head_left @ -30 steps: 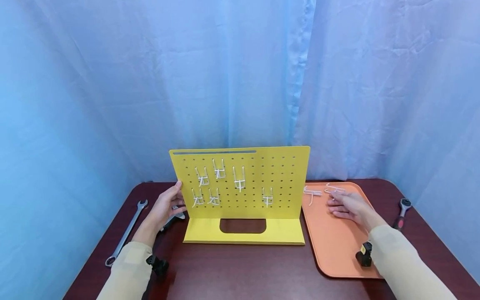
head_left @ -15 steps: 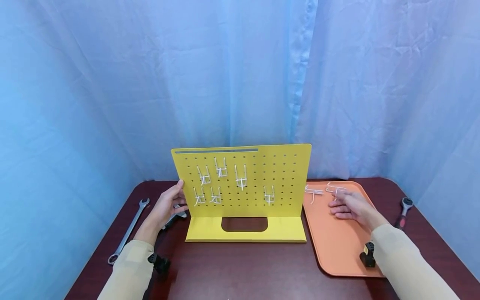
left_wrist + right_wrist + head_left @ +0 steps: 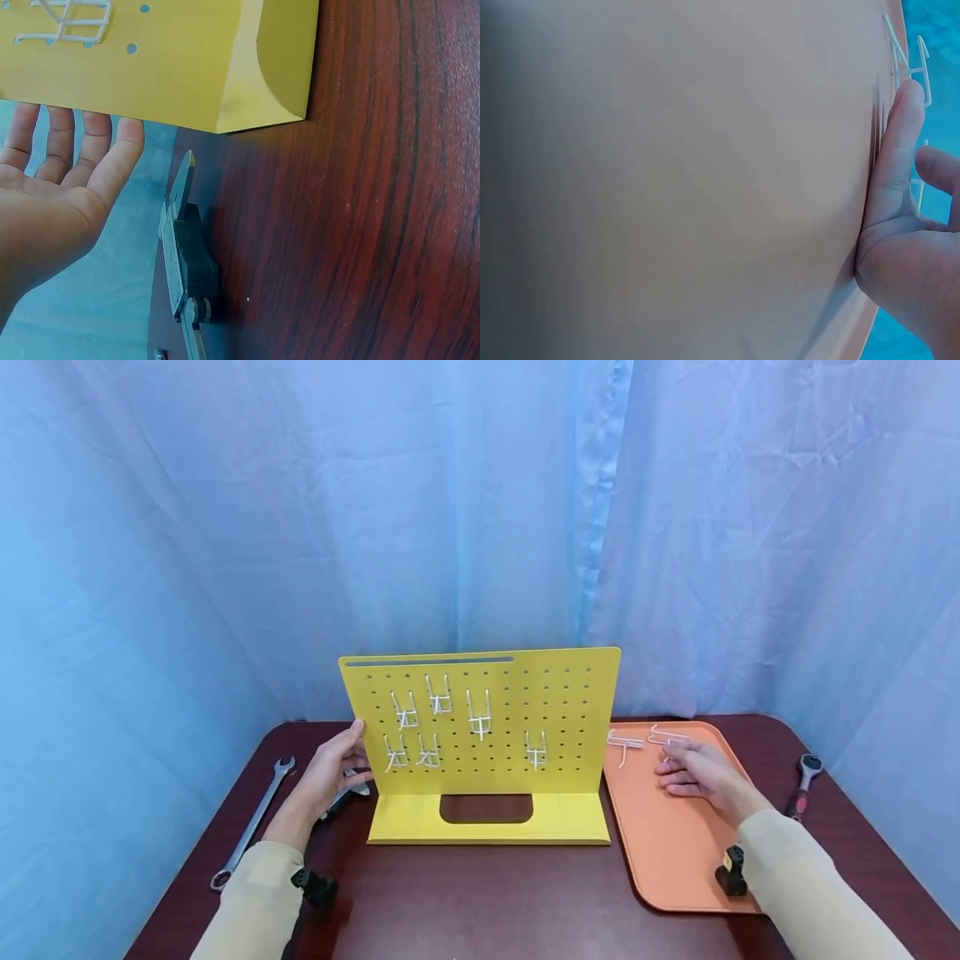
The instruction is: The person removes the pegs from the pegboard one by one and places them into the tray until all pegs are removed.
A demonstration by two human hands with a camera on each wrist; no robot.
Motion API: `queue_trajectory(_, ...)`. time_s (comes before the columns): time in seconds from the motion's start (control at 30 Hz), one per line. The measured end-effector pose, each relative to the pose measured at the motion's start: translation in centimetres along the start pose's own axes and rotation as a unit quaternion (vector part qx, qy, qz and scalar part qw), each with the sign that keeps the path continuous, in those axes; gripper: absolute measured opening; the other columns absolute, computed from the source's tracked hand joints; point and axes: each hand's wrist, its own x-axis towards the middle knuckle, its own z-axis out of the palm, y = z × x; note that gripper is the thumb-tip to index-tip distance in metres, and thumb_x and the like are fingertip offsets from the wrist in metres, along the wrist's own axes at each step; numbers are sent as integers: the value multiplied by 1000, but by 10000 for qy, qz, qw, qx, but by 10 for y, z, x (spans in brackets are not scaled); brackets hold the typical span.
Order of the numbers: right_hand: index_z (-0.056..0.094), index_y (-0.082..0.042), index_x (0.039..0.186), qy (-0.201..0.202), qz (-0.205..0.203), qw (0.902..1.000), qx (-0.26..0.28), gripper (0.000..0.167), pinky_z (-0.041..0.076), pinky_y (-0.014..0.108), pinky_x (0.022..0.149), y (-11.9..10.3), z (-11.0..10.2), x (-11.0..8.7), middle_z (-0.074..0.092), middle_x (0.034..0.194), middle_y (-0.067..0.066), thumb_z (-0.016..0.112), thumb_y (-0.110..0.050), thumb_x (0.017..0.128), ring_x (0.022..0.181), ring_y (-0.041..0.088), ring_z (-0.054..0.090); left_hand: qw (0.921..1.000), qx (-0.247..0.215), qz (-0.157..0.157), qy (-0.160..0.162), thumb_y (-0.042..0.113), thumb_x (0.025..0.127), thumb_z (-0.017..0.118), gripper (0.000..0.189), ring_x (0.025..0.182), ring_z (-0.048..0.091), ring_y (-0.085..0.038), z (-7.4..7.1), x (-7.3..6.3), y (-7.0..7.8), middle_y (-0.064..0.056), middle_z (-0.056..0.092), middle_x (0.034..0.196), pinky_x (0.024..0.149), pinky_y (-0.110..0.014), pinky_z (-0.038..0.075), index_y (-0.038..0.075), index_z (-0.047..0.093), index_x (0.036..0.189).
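Observation:
A yellow pegboard stands on its base at mid-table, with several white wire hooks on its face. My left hand holds its left edge; the thumb is at the edge and the fingers reach behind it in the left wrist view. My right hand is over the far part of the orange tray, pinching a white pegboard hook between thumb and fingers, which partly hide it. Another hook lies at the tray's left side.
A combination wrench lies at the table's left. A digital caliper rests beside the board, partly behind my left hand. Right of the tray lies a ratchet. Blue curtains hang behind the dark wooden table.
The head view shifts slightly. Both hands, the board and the hooks otherwise keep their places.

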Motion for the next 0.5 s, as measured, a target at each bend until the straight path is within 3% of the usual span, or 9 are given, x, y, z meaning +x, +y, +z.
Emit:
queue_trajectory(0.13, 38, 3, 143, -29, -14, 10000, -23, 50, 60, 32, 75, 0, 2, -1, 69, 97, 2, 47, -34, 110, 81, 15, 72, 10000, 1, -24, 28, 66, 98, 52, 65, 101, 63, -33, -1, -1, 0, -17, 64, 108, 93, -49, 55, 5, 60, 119)
queue_trajectory(0.33, 44, 1, 134, -90, -29, 9999, 99, 42, 60, 31, 75, -3, 2, -4, 70, 96, 1, 47, -34, 110, 80, 14, 72, 10000, 3, 9, -7, 65, 98, 52, 67, 100, 63, -32, -2, -1, -2, -17, 62, 109, 92, -48, 55, 7, 61, 130)
queue_trajectory(0.5, 41, 2, 138, -135, -38, 9998, 113, 45, 60, 31, 76, -4, 0, -6, 70, 96, 0, 46, -33, 110, 82, 14, 72, 10000, -11, 16, -36, 66, 98, 52, 67, 101, 64, -31, -2, -1, -2, -18, 61, 110, 91, -47, 56, 10, 60, 133)
